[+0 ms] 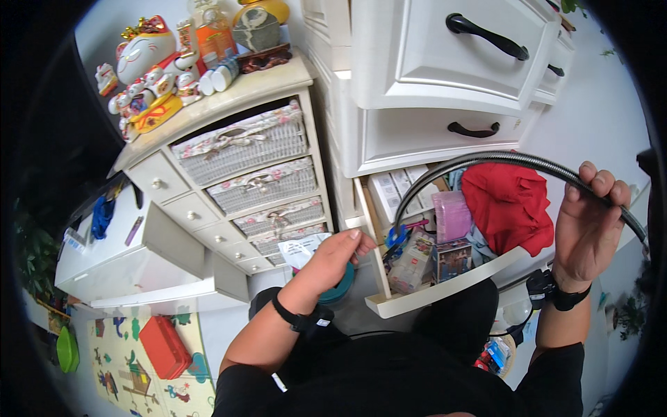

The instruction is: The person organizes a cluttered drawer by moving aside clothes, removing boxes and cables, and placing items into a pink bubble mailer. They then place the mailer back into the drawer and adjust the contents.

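Observation:
My right hand (pixel 589 224) is raised at the drawer's right, its fingers wrapped around a braided flexible hose (pixel 500 155). The hose arches leftward over the open white drawer (pixel 443 301), and its far end drops among the contents at the left side. My left hand (pixel 338 255) is just outside the drawer's left wall, fingers loosely curled, with nothing visible in it. Inside lie a red cloth (pixel 505 203), a pink ribbed pack (pixel 451 216), a clear plastic case (pixel 414 260), a small printed box (pixel 452 260), a white carton (pixel 388 198) and a blue object (pixel 397 237).
White drawer fronts with black handles (pixel 487 36) overhang the open drawer. At left stands a cabinet with wicker baskets (pixel 245 135), topped by lucky cat figurines (pixel 146 57). A white packet (pixel 302 249) and a teal round container (pixel 338 286) are below my left hand.

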Motion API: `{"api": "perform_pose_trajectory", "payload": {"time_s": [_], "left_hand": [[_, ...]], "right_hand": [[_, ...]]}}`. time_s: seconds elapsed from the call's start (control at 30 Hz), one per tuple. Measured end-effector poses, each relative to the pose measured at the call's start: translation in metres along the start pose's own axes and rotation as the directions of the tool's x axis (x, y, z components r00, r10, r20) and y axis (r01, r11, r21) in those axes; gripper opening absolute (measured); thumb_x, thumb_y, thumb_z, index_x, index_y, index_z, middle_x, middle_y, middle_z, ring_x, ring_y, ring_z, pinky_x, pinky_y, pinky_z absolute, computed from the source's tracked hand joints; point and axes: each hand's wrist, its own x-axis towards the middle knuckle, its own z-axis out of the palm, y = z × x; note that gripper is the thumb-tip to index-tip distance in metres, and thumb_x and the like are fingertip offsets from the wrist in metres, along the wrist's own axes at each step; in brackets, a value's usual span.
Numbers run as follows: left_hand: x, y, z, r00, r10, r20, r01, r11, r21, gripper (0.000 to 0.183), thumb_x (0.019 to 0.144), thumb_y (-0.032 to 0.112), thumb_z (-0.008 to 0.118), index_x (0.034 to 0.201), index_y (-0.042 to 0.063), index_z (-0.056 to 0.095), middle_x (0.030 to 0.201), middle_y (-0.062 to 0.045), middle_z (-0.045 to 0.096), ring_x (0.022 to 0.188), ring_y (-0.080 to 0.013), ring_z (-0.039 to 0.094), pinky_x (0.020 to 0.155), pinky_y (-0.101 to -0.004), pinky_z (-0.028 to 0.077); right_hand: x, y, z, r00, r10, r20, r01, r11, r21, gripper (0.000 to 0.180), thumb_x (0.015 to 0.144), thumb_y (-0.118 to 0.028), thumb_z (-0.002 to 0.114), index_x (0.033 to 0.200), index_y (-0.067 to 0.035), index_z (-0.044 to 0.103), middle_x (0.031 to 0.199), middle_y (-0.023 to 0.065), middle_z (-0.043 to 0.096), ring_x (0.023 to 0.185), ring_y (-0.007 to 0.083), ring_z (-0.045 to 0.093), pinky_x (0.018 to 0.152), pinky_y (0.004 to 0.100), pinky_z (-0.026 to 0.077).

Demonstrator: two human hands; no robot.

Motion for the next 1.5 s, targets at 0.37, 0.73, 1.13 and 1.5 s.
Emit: {"api": "perform_pose_trajectory", "payload": {"time_s": [0.37, 0.73, 1.13, 1.5], "left_hand": [[-0.036, 0.064, 0.0, 0.996, 0.044, 0.083, 0.021, 0.755, -0.656, 0.05, 0.114, 0.042, 0.048, 0.141, 0.0, 0.053, 0.108, -0.015, 0.071, 0.094, -0.0242, 0.07, 0.083, -0.0348, 0.059], [-0.042, 0.069, 0.037, 0.955, 0.283, 0.092, -0.26, 0.944, -0.203, 0.038, 0.115, 0.041, 0.046, 0.131, 0.006, 0.049, 0.084, -0.001, 0.051, 0.073, -0.0107, 0.049, 0.069, -0.0262, 0.044], [-0.029, 0.059, 0.031, 0.973, 0.216, 0.077, -0.2, 0.963, -0.181, 0.04, 0.118, 0.041, 0.037, 0.131, 0.005, 0.049, 0.116, -0.004, 0.058, 0.101, -0.0128, 0.057, 0.082, -0.0261, 0.05], [0.033, 0.092, -0.11, 0.653, 0.486, -0.58, -0.055, 0.795, 0.604, 0.067, 0.104, 0.03, 0.064, 0.155, -0.004, 0.036, 0.088, -0.012, 0.071, 0.078, -0.0244, 0.071, 0.077, -0.0375, 0.057]], "right_hand": [[-0.006, 0.044, 0.094, 0.94, 0.34, 0.014, -0.3, 0.807, 0.509, 0.047, 0.112, -0.038, 0.055, 0.143, -0.006, 0.042, 0.081, 0.0128, 0.067, 0.056, 0.0254, 0.063, 0.054, 0.035, 0.051], [-0.033, 0.077, 0.135, 0.637, 0.647, 0.42, -0.737, 0.671, 0.085, 0.035, 0.108, -0.039, 0.061, 0.119, -0.006, 0.068, 0.121, 0.0119, 0.064, 0.118, 0.0247, 0.061, 0.104, 0.0393, 0.047], [-0.032, 0.089, 0.151, 0.692, 0.629, 0.355, -0.68, 0.733, 0.026, 0.02, 0.099, -0.015, 0.069, 0.116, -0.003, 0.068, 0.134, 0.0141, 0.056, 0.126, 0.0265, 0.058, 0.108, 0.041, 0.046], [0.027, 0.04, 0.114, 0.886, 0.415, 0.207, -0.416, 0.908, -0.036, 0.023, 0.098, -0.02, 0.075, 0.113, -0.003, 0.068, 0.134, 0.0132, 0.059, 0.127, 0.025, 0.059, 0.111, 0.0413, 0.045]]}}
